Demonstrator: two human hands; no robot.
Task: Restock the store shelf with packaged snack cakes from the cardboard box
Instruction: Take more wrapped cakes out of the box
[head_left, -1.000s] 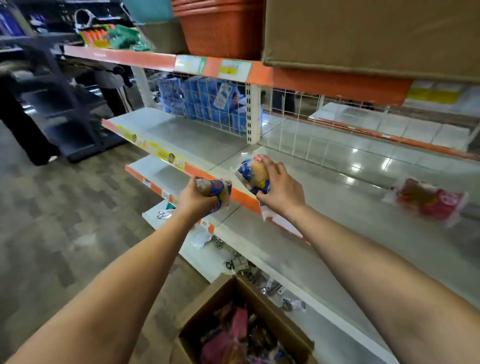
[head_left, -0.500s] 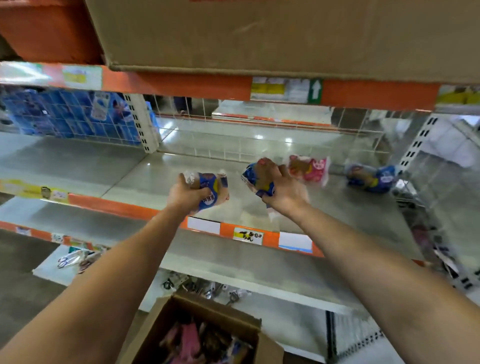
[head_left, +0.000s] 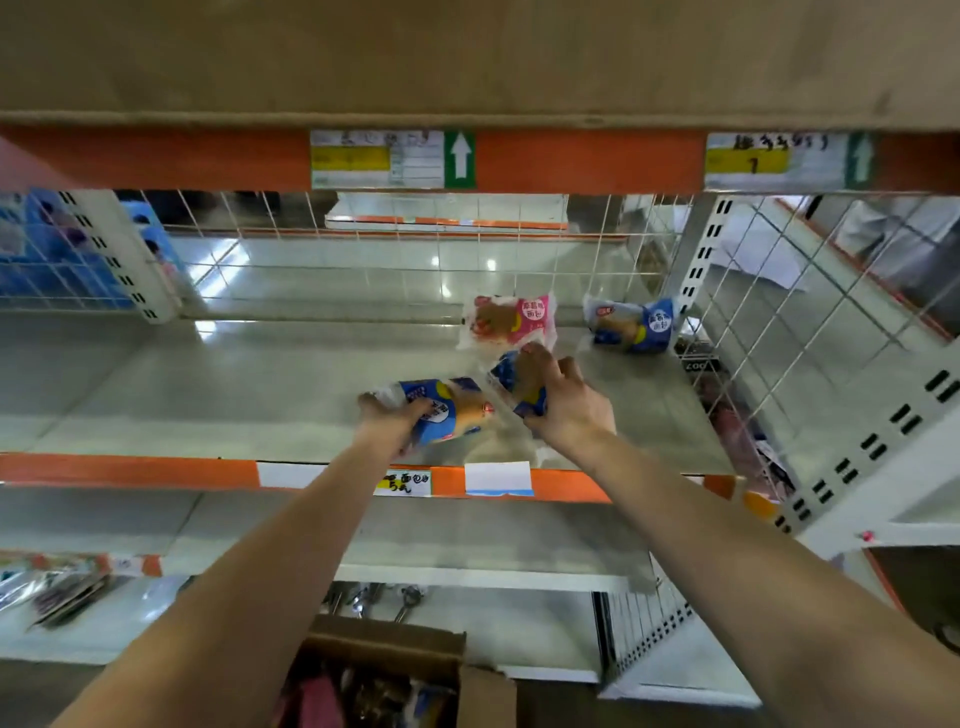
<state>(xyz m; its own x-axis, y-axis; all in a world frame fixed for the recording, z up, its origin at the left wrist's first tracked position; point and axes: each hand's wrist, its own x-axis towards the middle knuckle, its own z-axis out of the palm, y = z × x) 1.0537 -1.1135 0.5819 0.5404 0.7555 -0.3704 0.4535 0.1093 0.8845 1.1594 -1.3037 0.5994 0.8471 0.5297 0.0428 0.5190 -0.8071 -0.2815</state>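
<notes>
Left hand (head_left: 387, 418) grips a blue cake (head_left: 449, 410) near the front edge of the shelf (head_left: 208, 384); right hand (head_left: 563, 402) clutches a second cake (head_left: 511, 379) just before the pink cake (head_left: 511, 319), toward the back right corner. Released crooked (slick wrappers), the front one could slide off towards the box (head_left: 395, 649)

Bright overhead glare on the shelf (head_left: 291, 384); soft blur, wide-angle edge distortion.

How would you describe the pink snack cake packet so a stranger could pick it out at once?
Find the shelf with the orange front strip the person reaches over. Near its back, just beyond the right hand, lies the pink packet. It alone is pink: the loose packet to its right and the held packet before it are blue.
</notes>
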